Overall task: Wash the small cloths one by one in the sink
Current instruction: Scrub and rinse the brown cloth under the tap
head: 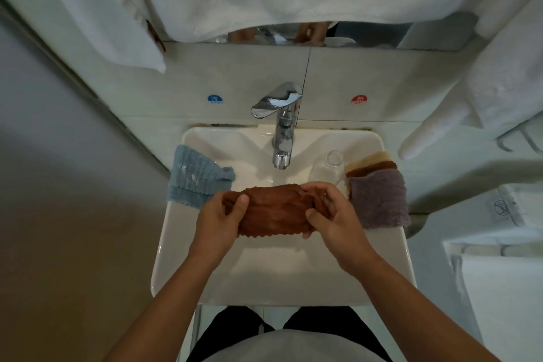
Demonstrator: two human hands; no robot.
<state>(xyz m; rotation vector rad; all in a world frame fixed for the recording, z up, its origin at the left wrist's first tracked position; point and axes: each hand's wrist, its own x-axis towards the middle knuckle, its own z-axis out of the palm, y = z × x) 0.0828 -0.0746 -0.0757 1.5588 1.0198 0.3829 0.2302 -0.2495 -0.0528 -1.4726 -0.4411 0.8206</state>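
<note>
Brown cloth (pixel 274 210) between both hands (pixel 276 222)

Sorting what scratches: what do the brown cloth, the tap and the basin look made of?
Brown cloth: soft, ribbed plush fabric, likely microfibre. Tap: polished chromed metal, mirror reflections. Basin: glossy white, probably glazed ceramic.

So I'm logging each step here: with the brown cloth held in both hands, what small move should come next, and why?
Probably lifting the tap lever: no water runs from it, while the left hand and right hand grip the brown cloth above the sink.
</note>
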